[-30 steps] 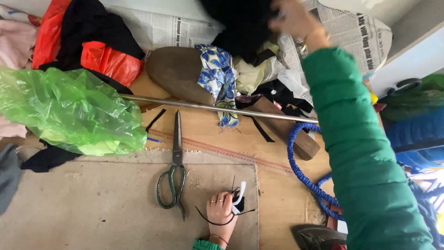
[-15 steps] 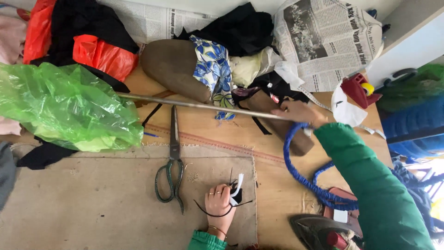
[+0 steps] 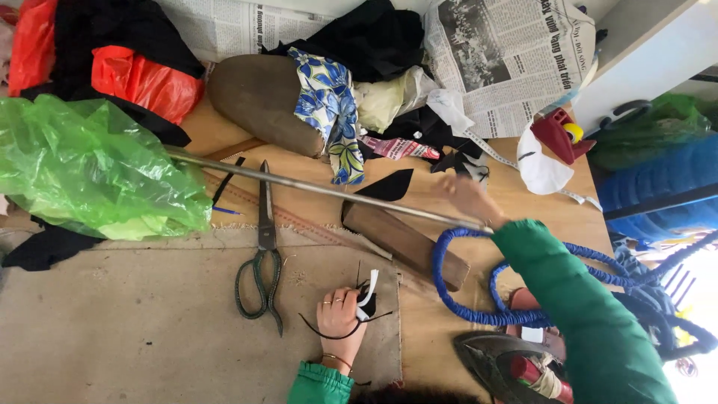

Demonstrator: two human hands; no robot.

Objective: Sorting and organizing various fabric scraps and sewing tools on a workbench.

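- 2 hands are in view. The left hand [image 3: 340, 318] presses down on 1 small black-and-white cloth piece [image 3: 366, 299] on the grey felt mat [image 3: 112, 329], fingers closed over it; a thin black cord [image 3: 329, 333] loops just beside the hand.
- The right hand [image 3: 467, 198], in a green sleeve, lies low on the wooden tabletop [image 3: 516, 191] near 1 long metal rod [image 3: 314, 187]; I cannot tell whether its fingers are gripping anything.
- 1 pair of scissors [image 3: 262, 254] lies on the mat's edge, blades pointing away, well left of the left hand.
- 1 wooden block [image 3: 404, 243] lies tilted under the rod, touching 1 blue braided cord [image 3: 464, 299].
- 1 iron [image 3: 516, 366] sits at the near edge, below the right sleeve.
- 1 green plastic bag [image 3: 97, 172] bulges at the left; what fills it is not clear. 1 red plastic bag [image 3: 142, 75] sits behind it among black cloth.
- 2 newspaper sheets [image 3: 516, 60] lie along the back, with 1 blue floral cloth [image 3: 329, 112] draped over a brown rounded cushion [image 3: 262, 101].
- Half a second ago the right hand was further back by the black scraps; it has since come toward the rod's end. The left hand has stayed on the cloth piece.
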